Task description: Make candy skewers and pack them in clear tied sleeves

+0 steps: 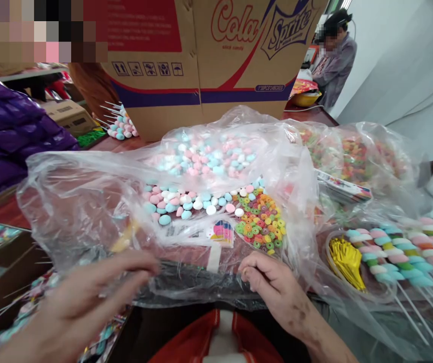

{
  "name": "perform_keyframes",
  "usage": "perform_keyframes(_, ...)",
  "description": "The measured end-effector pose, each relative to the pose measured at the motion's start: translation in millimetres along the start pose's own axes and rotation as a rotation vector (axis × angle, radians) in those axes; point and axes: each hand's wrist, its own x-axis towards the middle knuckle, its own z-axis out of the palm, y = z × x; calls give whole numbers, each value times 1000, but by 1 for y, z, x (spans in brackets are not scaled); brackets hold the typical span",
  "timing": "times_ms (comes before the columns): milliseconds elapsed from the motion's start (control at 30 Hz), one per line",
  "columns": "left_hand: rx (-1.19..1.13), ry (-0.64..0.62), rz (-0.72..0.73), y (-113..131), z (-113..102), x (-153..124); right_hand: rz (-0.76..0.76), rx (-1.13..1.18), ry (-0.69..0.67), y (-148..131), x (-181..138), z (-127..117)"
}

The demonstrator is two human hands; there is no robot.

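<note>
My left hand (pixel 88 297) reaches in from the lower left, its fingers pressed together on the near edge of a large clear plastic bag (pixel 88 201). My right hand (pixel 273 285) is curled at the bag's near edge, fingers bent and pinching the plastic near a thin stick. Just beyond the hands lie pastel round candies (pixel 186 201) in pink, blue and white, next to a heap of small coloured ring candies (pixel 260 219). A printed label (pixel 222 232) lies close to them.
A big Cola and Sprite cardboard box (pixel 201 60) stands behind the bags. Candy skewers on white sticks (pixel 398 252) and gold twist ties (pixel 347 262) lie at the right. More bagged candy (pixel 353 151) sits at back right. A person (pixel 333 55) stands far right; purple fabric (pixel 4 131) at left.
</note>
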Motion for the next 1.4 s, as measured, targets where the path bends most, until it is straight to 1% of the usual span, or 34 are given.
perform_keyframes(33, 147, -154, 84, 1, 19, 10, -11, -5, -7, -1, 0, 2)
perform_keyframes(67, 222, -203, 165, 0, 39, 21, -18, -10, -11, -1, 0, 3)
perform_keyframes(100, 305, -201, 220, -2, 57, 32, -24, -16, -12, -1, 0, 4)
perform_keyframes(133, 405, -136, 240, -6, 73, 42, -28, -21, -12, -1, 0, 5)
perform_keyframes(167, 518, -82, 224, -11, 86, 51, -31, -26, -11, 0, 0, 5)
perform_keyframes(200, 633, -84, 182, -16, 95, 60, -35, -30, -8, 1, -1, 5)
perform_keyframes(267, 811, -87, 135, -28, 104, 71, -42, -37, -4, 3, -2, 5)
perform_keyframes(333, 888, -86, 133, -36, 106, 77, -46, -38, -1, 4, -2, 6)
perform_keyframes(433, 877, -61, 149, -41, 105, 80, -49, -41, -2, 3, -1, 8)
perform_keyframes(533, 880, -70, 159, -44, 105, 80, -67, -52, 0, 2, 1, 10)
perform_keyframes(767, 859, -19, 282, -56, 105, 83, -92, -52, 14, 1, 0, 8)
perform_keyframes(833, 836, 1, 308, -57, 104, 81, -75, -49, 43, 1, 1, 7)
perform_keyframes(967, 695, 88, 436, -46, 102, 75, 38, 38, 212, -2, 12, 7)
perform_keyframes(1033, 614, 112, 505, -38, 104, 72, 90, 115, 267, -3, 22, 11)
perform_keyframes(1133, 542, 125, 576, -31, 110, 68, 124, 229, 248, -5, 39, 17)
perform_keyframes(1200, 503, 110, 617, -28, 114, 66, 94, 271, 246, -5, 47, 20)
perform_keyframes(1267, 452, 86, 618, -24, 115, 66, 43, 298, 265, -3, 50, 19)
perform_keyframes(1333, 405, 60, 567, -19, 111, 70, 9, 306, 269, -1, 48, 15)
perform_keyframes(1367, 389, 26, 534, -15, 108, 73, -8, 295, 257, -1, 45, 12)
perform_keyframes(1400, 377, -34, 510, -10, 104, 78, -29, 272, 238, -1, 43, 8)
